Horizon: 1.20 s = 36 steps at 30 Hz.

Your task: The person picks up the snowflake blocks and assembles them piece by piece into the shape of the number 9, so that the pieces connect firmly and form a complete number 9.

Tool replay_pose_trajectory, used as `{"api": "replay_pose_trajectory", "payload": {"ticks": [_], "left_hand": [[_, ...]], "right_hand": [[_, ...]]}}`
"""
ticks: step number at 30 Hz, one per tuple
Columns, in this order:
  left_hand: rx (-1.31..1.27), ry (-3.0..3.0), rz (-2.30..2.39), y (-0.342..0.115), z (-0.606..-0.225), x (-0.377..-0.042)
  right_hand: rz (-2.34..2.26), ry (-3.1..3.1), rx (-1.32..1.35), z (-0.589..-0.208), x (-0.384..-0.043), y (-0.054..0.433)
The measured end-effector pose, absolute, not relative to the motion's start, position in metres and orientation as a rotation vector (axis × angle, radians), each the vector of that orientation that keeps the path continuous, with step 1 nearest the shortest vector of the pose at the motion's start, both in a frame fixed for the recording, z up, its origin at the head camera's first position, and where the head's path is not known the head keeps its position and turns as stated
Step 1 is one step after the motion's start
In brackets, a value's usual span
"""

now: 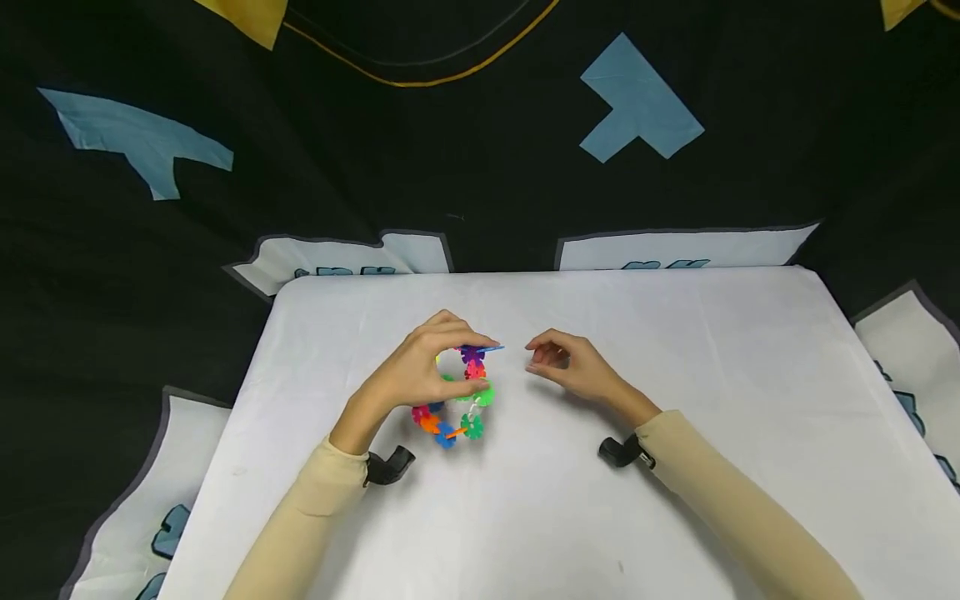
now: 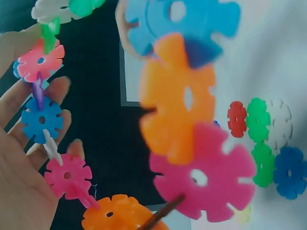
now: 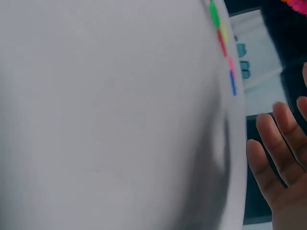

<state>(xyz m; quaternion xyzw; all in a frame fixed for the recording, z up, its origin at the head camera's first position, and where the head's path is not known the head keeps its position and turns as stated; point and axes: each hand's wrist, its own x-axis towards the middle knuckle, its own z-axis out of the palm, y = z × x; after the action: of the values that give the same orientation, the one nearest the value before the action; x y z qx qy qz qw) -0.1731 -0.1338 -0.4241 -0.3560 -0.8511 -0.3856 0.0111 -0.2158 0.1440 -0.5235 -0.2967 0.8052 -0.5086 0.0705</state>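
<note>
My left hand (image 1: 416, 362) holds a looped chain of notched plastic interlocking discs (image 1: 472, 427) above the white table. In the left wrist view, the fingers and thumb lie along one side of the chain, near a blue disc (image 2: 42, 120) and a salmon-pink disc (image 2: 41, 60). Orange and magenta discs (image 2: 201, 177) hang close to that camera. To the right of the chain, apart from it, is my right hand (image 1: 573, 367), its fingers loosely bent and nothing visible in them. The right wrist view shows those fingers (image 3: 271, 136) spread a little.
More notched discs (image 2: 290, 172), in red, green, clear and blue, lie on the table (image 1: 675, 375) beyond the left hand. The head view hides most of them. Dark cloth (image 1: 487, 183) with pale blue patches hangs behind the table's far edge.
</note>
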Motion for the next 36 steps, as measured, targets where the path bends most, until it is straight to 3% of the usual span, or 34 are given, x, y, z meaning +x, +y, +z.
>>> {"api": "replay_pose_trajectory", "payload": {"ticks": [6,16,24,36], "left_hand": [[-1.124,-2.582,-1.27,-0.132,-0.426,-0.172],[-1.147,-2.535,-1.331,-0.129,-0.433,-0.165],[-1.174,-2.54,-1.249,-0.127,-0.427,-0.166],[-1.121,-2.556,-1.163,-0.114,-0.427,-0.165]], "right_hand": [[-1.255,2.48,-0.997,-0.535,-0.252,0.11],[-0.748,2.691,-1.126,-0.543,-0.26,0.081],[-1.185,2.559,-0.967,-0.533,-0.24,0.113],[-1.78,2.321,-0.916,-0.481,-0.181,0.161]]}}
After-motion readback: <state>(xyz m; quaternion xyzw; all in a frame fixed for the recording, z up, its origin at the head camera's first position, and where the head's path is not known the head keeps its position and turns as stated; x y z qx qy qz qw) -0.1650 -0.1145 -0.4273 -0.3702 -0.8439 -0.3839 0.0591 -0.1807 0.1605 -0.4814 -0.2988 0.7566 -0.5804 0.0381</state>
